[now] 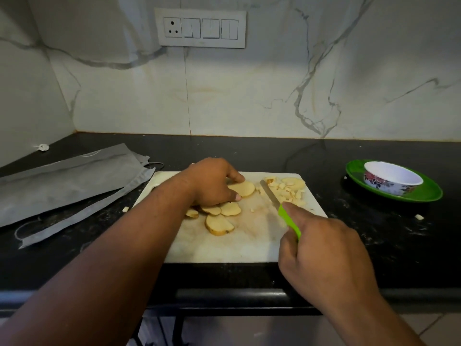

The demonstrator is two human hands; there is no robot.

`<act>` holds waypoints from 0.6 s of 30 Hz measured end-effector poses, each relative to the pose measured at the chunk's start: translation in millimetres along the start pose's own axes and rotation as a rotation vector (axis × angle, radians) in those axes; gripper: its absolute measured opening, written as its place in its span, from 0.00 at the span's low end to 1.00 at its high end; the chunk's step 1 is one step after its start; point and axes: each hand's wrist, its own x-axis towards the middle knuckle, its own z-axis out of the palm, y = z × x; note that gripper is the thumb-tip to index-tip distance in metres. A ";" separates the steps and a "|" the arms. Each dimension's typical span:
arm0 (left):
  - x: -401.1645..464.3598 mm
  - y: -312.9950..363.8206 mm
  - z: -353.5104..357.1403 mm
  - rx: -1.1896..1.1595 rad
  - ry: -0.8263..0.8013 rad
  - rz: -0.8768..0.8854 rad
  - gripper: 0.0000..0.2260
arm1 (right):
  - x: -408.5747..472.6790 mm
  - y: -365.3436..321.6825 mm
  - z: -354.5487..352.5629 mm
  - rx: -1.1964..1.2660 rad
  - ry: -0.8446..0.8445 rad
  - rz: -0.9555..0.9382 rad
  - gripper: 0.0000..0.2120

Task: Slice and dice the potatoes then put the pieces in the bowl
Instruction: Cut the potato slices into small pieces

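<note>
A white cutting board (pixel 249 245) lies on the black counter. My left hand (pixel 212 182) pinches a round potato slice (pixel 243 188) near the board's far middle. More potato slices (pixel 219 218) lie just in front of that hand. A heap of diced potato (pixel 289 189) sits at the board's far right corner. My right hand (pixel 321 250) grips the green handle of a knife (pixel 270 194); its blade rests flat on the board between the held slice and the dice. The white flowered bowl (pixel 391 179) stands on a green plate (pixel 424 193) to the right.
Grey plastic bags (pixel 64 181) lie on the counter to the left of the board. Small potato bits (pixel 419 217) are scattered on the black counter (pixel 374 233). A marble backsplash with a switch panel (pixel 200 28) rises behind.
</note>
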 end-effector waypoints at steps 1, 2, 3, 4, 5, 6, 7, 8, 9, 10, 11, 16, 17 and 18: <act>-0.2 0.4 0.4 0.000 -0.017 0.011 0.23 | 3.7 -1.0 -1.1 -0.002 0.012 -0.006 0.24; 0.0 0.5 0.4 -0.002 -0.024 0.012 0.23 | 7.7 -2.0 -2.7 0.003 0.018 -0.003 0.23; 0.1 0.7 0.2 -0.005 -0.024 0.007 0.23 | 12.0 -3.2 -3.7 0.006 0.019 0.000 0.22; -0.2 1.4 0.0 -0.009 -0.020 0.000 0.23 | 16.0 -4.8 -3.7 0.008 0.016 0.004 0.21; -0.4 2.1 -0.4 -0.013 -0.012 -0.006 0.23 | 20.1 -6.6 -2.5 0.001 0.013 0.001 0.20; -0.8 3.1 -0.8 -0.016 -0.003 -0.009 0.23 | 23.8 -9.0 -1.5 -0.004 0.011 -0.008 0.19; -0.9 4.2 -1.3 -0.015 0.000 -0.011 0.23 | 26.8 -11.5 0.2 -0.009 0.007 -0.016 0.18; -1.0 5.4 -1.4 -0.007 -0.002 -0.011 0.23 | 29.3 -13.5 1.7 -0.005 0.004 -0.019 0.18; -1.0 6.4 -1.5 0.002 -0.007 -0.009 0.23 | 31.5 -15.3 3.2 -0.004 -0.003 -0.019 0.18; -1.1 7.0 -1.2 0.010 -0.010 -0.008 0.23 | 33.3 -16.8 4.3 -0.003 -0.006 -0.020 0.18; -1.1 8.5 -1.2 0.012 -0.009 -0.010 0.23 | 34.5 -17.0 4.1 -0.008 -0.005 -0.024 0.18; 4.1 9.8 1.1 0.051 -0.003 -0.049 0.22 | 36.9 -19.2 7.1 -0.051 -0.010 -0.059 0.19; 6.1 10.5 2.1 0.073 -0.004 -0.055 0.22 | 37.0 -18.8 7.7 -0.065 -0.021 -0.065 0.18; 8.3 10.9 3.1 0.094 -0.005 -0.060 0.22 | 37.2 -18.5 7.2 -0.075 -0.029 -0.070 0.18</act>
